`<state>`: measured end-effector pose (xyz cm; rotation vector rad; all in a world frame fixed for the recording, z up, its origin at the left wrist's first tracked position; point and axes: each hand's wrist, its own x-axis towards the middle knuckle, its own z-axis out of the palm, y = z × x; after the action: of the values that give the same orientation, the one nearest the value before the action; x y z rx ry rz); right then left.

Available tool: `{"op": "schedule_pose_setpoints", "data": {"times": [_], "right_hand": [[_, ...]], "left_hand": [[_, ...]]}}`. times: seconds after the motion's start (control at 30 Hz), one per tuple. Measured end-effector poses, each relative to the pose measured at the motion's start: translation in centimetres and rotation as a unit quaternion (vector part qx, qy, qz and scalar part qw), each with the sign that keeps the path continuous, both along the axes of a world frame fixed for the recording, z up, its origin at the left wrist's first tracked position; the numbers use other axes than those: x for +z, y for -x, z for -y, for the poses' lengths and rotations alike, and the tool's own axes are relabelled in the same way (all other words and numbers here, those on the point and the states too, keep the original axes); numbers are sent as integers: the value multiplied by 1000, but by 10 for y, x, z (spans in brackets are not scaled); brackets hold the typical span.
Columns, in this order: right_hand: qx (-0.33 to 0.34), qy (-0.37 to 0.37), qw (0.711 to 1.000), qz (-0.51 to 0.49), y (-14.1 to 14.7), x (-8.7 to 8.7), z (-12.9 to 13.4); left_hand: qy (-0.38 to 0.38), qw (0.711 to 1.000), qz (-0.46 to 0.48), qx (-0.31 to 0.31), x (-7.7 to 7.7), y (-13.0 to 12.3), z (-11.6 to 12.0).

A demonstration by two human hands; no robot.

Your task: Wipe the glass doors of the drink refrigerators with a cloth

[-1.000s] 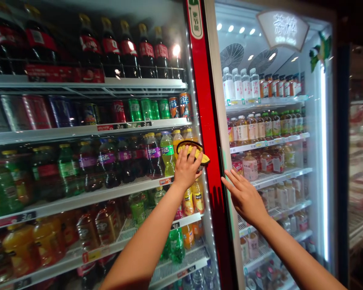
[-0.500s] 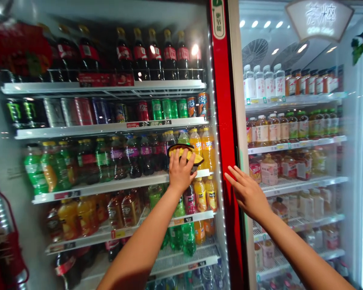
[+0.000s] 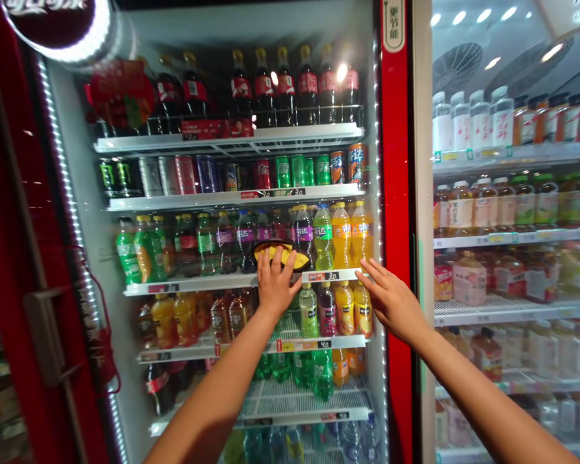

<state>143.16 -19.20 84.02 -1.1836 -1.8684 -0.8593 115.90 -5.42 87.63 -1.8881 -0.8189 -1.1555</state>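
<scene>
Glass-fronted drink coolers are filling the view, shelves lit behind the pane. Fingers of the left hand (image 3: 274, 283) are lying spread and flat over a yellow cloth (image 3: 283, 254), pressing it against the cooler door (image 3: 251, 412); the cloth is sitting just above the knuckles, its long axis running sideways along the glass. To its right, the right hand (image 3: 391, 301) is resting open-palmed, holding nothing, fingertips pointing left toward the cloth, beside the red door frame (image 3: 395, 193). Soda bottles (image 3: 348, 233) are standing behind the glass between both hands.
</scene>
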Motion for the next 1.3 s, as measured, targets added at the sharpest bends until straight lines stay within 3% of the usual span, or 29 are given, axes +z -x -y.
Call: {"op": "schedule_pose_setpoints", "data": {"times": [0.1, 0.13, 0.2, 0.27, 0.33, 0.4, 0.47, 0.53, 0.6, 0.7, 0.77, 0.83, 0.93, 1.0, 1.07, 1.17, 1.23, 1.3], "right_hand": [[14, -4, 1000, 1, 12, 4, -7], [20, -4, 1000, 5, 18, 6, -10], [29, -4, 999, 15, 30, 11, -15], [37, -6, 999, 23, 39, 11, -19], [43, -6, 999, 23, 46, 6, -22], [42, -3, 999, 18, 50, -2, -23], [38, 2, 999, 14, 54, -8, -24], [38, 5, 999, 16, 61, -9, -28], [42, 6, 999, 19, 72, -5, -33], [47, 6, 999, 22, 92, 4, -40], [48, 6, 999, 23, 104, 5, -43], [44, 7, 999, 22, 113, 2, -44], [34, 12, 999, 18, 125, -6, -44], [31, 17, 999, 21, 135, -7, -46], [32, 22, 999, 27, 146, -4, -48], [33, 26, 998, 38, 164, 2, -53], [35, 26, 998, 41, 173, 3, -55], [33, 26, 998, 40, 180, 0, -55]], "left_hand": [[2, 989, -141, -41, -28, 3, 5], [4, 977, -206, -62, -29, 2, 6], [10, 954, -286, -85, -18, 4, 2], [12, 964, -256, -70, 3, 13, -4], [6, 991, -133, -28, 17, 29, -9], [-9, 1000, 6, 14, 12, 47, -12], [-17, 997, 69, 32, -9, 59, -11], [-8, 1000, 6, 13, -33, 65, -8], [9, 992, -123, -24, -43, 66, -6], [15, 975, -217, -50, -22, 73, -10], [4, 988, -154, -31, -1, 86, -15], [-9, 999, -31, 7, 7, 104, -20], [-17, 996, 70, 47, -15, 127, -21], [-7, 1000, 1, 29, -36, 133, -18], [9, 993, -118, -7, -42, 132, -15], [28, 979, -202, -23, -17, 135, -18], [27, 989, -148, 3, 5, 145, -24], [16, 998, -31, 44, 14, 161, -29]]}}
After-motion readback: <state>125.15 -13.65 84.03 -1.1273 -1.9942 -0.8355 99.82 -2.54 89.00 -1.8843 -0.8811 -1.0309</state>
